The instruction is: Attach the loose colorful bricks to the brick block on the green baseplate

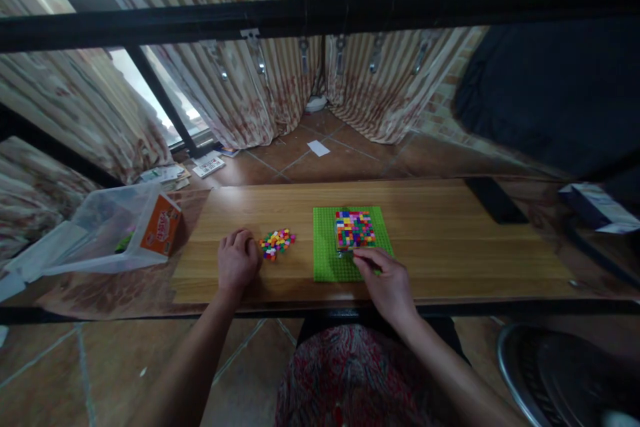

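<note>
A green studded baseplate (pixel 325 260) lies on the wooden board in front of me. On it sits a square block of many-coloured small building bricks (pixel 356 228). My right hand (pixel 387 280) is over the plate's front right part, thumb and finger pinched at the block's near edge. A small reddish brick seems to show at these fingertips, mostly hidden. To the left, a loose pile of small coloured bricks (pixel 277 242) is spread on the board. My left hand (pixel 239 260) rests right beside that pile, fingers curled; whether anything is inside cannot be seen.
A clear plastic bin (pixel 107 227) with an orange label stands left of the wooden board (pixel 440 247). A dark flat phone-like slab (pixel 496 200) lies at the board's back right. Beyond it is a blue and white box (pixel 597 207). A black rail (pixel 320 19) crosses ahead.
</note>
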Demonstrator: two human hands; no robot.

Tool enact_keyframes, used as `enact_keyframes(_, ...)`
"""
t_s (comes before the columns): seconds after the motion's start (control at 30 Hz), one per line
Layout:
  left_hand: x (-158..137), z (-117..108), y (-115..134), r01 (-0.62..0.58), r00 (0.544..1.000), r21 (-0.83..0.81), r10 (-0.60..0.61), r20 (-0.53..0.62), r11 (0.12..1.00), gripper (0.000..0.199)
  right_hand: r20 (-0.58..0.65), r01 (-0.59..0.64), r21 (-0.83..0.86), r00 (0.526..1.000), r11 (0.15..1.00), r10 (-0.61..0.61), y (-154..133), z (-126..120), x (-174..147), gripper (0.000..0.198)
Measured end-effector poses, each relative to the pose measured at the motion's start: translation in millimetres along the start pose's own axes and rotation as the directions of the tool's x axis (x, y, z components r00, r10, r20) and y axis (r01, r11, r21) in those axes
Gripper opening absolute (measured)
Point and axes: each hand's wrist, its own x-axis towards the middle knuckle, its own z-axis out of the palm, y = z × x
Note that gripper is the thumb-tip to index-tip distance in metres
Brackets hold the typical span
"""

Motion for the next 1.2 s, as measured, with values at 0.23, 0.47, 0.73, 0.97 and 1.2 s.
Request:
enact_keyframes(0.23, 1, -2, 0, -0.006, 1.000, -0.009, 0.006, 0.019, 1.000, 0.025, -0.058, 0.132, -0.176, 0.988, 0.976, -0.144, 4, 0, 22, 0.019)
enact_keyframes(0.47, 1, -2, 0, -0.016, 1.000, -0.014, 0.016, 0.003, 1.000, 0.024, -0.013, 0.127, -0.300, 0.990, 0.945, -0.137, 3, 5, 26, 0.022)
enact_keyframes(0.73, 1, -1, 0, -0.011, 1.000, -0.002, 0.011, 0.012, 1.000, 0.025, -0.069, 0.072, -0.245, 0.993, 0.967, -0.092, 5, 5, 26, 0.017)
enact_keyframes(0.97, 1, -2, 0, -0.006, 1.000, -0.002, 0.006, 0.007, 1.000, 0.024, -0.047, 0.116, -0.236, 0.990, 0.965, -0.131, 2, 4, 25, 0.021)
enact_keyframes(1.2, 1, -2, 0, 0.002, 1.000, -0.004, -0.002, 0.014, 1.000, 0.025, -0.056, 0.175, -0.245, 0.979, 0.954, -0.194, 5, 7, 22, 0.024)
